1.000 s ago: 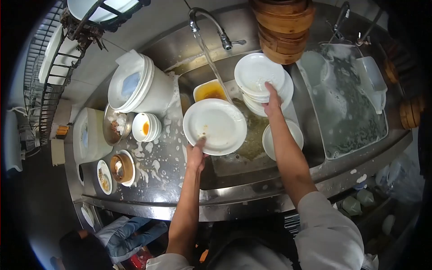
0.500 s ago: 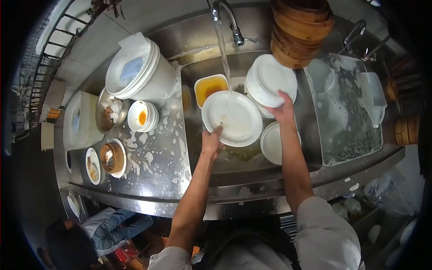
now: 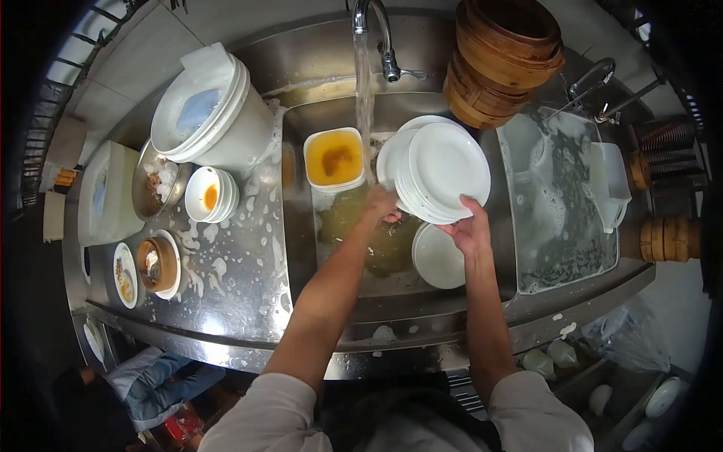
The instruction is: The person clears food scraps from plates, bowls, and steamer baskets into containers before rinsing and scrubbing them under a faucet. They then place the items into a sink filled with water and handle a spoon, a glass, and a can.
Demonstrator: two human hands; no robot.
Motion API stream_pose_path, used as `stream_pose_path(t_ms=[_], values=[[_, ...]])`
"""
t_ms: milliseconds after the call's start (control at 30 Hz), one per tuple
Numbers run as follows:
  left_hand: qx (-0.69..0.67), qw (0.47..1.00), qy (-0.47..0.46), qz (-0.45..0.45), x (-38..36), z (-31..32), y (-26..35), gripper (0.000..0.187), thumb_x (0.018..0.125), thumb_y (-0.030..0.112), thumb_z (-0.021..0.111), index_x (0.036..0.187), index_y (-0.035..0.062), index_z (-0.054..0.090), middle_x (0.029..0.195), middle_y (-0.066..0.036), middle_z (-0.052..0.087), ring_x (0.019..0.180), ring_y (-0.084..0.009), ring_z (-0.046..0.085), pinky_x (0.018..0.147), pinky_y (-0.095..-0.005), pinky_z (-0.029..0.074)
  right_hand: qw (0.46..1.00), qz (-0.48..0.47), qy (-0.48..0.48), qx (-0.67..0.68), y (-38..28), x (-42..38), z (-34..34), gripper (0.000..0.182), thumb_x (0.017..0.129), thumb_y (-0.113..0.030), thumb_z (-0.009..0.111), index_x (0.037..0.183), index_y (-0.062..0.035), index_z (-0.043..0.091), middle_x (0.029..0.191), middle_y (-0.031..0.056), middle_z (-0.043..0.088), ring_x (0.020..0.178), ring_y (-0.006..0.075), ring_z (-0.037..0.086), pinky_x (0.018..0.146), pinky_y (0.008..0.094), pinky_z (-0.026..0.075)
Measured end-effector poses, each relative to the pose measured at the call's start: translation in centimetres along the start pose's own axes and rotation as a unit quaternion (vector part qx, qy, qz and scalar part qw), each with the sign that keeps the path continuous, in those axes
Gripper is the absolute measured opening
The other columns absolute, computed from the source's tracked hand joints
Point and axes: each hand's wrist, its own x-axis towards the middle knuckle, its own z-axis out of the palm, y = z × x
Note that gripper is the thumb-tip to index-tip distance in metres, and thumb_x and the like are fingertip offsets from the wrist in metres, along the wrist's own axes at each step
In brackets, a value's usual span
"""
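Observation:
My right hand [image 3: 468,228] grips a stack of white plates [image 3: 450,172] at its lower right rim, the thumb on top. The stack is tilted over the sink. My left hand [image 3: 382,206] is beside the stack's lower left edge, below the running water, with its fingers curled in. Whether it holds anything is hidden. Behind the stack shows another white plate [image 3: 389,160]. More white dishes [image 3: 439,258] lie in the sink below my right hand. A square white tub [image 3: 334,158] of yellow-orange liquid sits to the left of the water stream.
The tap [image 3: 361,22] runs into the sink [image 3: 331,292]. Bamboo steamers [image 3: 501,64] are stacked behind it. On the right is a basin of soapy water [image 3: 561,218]. The left counter bears a white bucket [image 3: 245,113], small bowls [image 3: 212,194] and dishes with food scraps [image 3: 126,275].
My left hand no longer holds the single soiled plate and has moved up and right towards the stack. My right hand still holds the stack. The view has shifted a little.

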Motion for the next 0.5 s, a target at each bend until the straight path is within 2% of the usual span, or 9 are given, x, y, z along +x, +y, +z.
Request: stream_pose_path(t_ms=[33,133,233,333,367,400,433,500], values=[[0.023,0.998,-0.036,0.037,1.8,0.2,-0.4,0.026,0.090,0.016,0.054,0.104,-0.0058,0.056,0.078,-0.008,0.061,0.064,-0.0139,0.064,0.046,-0.0280,0.053,1.000,-0.001,0.005,-0.008,0.0,-0.1,0.1,0.053,0.078,-0.023,0.065,0.122,-0.0020,0.045,0.118,0.0171,0.055,0.101,0.0315,0.061,0.076,0.0476,0.055],[0.118,0.985,-0.084,0.093,1.4,-0.8,0.7,0.027,0.090,0.012,0.052,0.110,-0.0055,0.056,0.080,-0.008,0.061,0.065,-0.0152,0.063,0.052,-0.0289,0.056,1.000,-0.008,0.006,-0.029,-0.8,0.2,0.4,0.054,0.077,-0.024,0.066,0.122,-0.0020,0.046,0.117,0.0172,0.056,0.099,0.0312,0.062,0.076,0.0476,0.055],[-0.080,0.986,-0.043,0.142,4.2,-0.3,-1.4,0.027,0.087,0.011,0.050,0.111,0.0016,0.058,0.081,-0.009,0.063,0.058,-0.0188,0.062,0.048,-0.0318,0.054,0.999,0.003,-0.005,-0.050,-0.7,2.2,0.7,0.056,0.076,-0.025,0.066,0.123,-0.0021,0.045,0.118,0.0172,0.056,0.102,0.0313,0.061,0.077,0.0489,0.055],[-0.182,0.967,-0.041,0.175,5.0,0.5,-2.0,0.038,0.087,0.002,0.047,0.125,0.0025,0.052,0.086,-0.007,0.061,0.076,-0.0170,0.063,0.066,-0.0313,0.059,0.997,0.006,0.022,-0.069,-0.9,4.0,0.2,0.060,0.075,-0.024,0.067,0.127,-0.0027,0.043,0.120,0.0175,0.055,0.105,0.0328,0.059,0.078,0.0501,0.055],[0.009,0.975,0.017,0.222,5.2,0.5,-2.9,0.040,0.087,0.000,0.047,0.126,0.0049,0.051,0.098,-0.009,0.063,0.084,-0.0164,0.064,0.067,-0.0303,0.058,0.998,0.006,0.021,-0.062,-0.7,5.0,0.1,0.062,0.075,-0.023,0.067,0.128,-0.0029,0.041,0.121,0.0179,0.054,0.106,0.0336,0.059,0.077,0.0503,0.056],[-0.008,0.980,-0.019,0.197,1.6,0.0,-1.7,0.042,0.086,-0.001,0.046,0.128,0.0044,0.049,0.107,-0.009,0.063,0.087,-0.0162,0.064,0.066,-0.0285,0.057,0.998,0.012,0.022,-0.055,-0.3,5.8,-0.1,0.064,0.075,-0.023,0.067,0.130,-0.0030,0.040,0.122,0.0182,0.054,0.106,0.0345,0.058,0.076,0.0505,0.056],[-0.092,0.978,-0.022,0.187,0.2,-0.1,-2.6,0.043,0.086,-0.001,0.046,0.129,0.0049,0.048,0.105,-0.008,0.063,0.085,-0.0151,0.064,0.065,-0.0267,0.056,0.999,0.005,0.028,-0.037,-0.1,6.2,0.1,0.064,0.074,-0.022,0.068,0.130,-0.0056,0.041,0.120,0.0158,0.055,0.105,0.0344,0.059,0.077,0.0504,0.056],[-0.061,0.984,-0.054,0.159,-3.3,-1.1,-3.7,0.046,0.085,-0.003,0.044,0.130,0.0046,0.046,0.105,-0.008,0.064,0.083,-0.0132,0.062,0.063,-0.0255,0.053,0.998,-0.008,0.059,-0.015,0.2,7.3,0.1,0.061,0.073,-0.021,0.069,0.126,-0.0070,0.045,0.118,0.0141,0.055,0.104,0.0343,0.058,0.079,0.0523,0.054]])
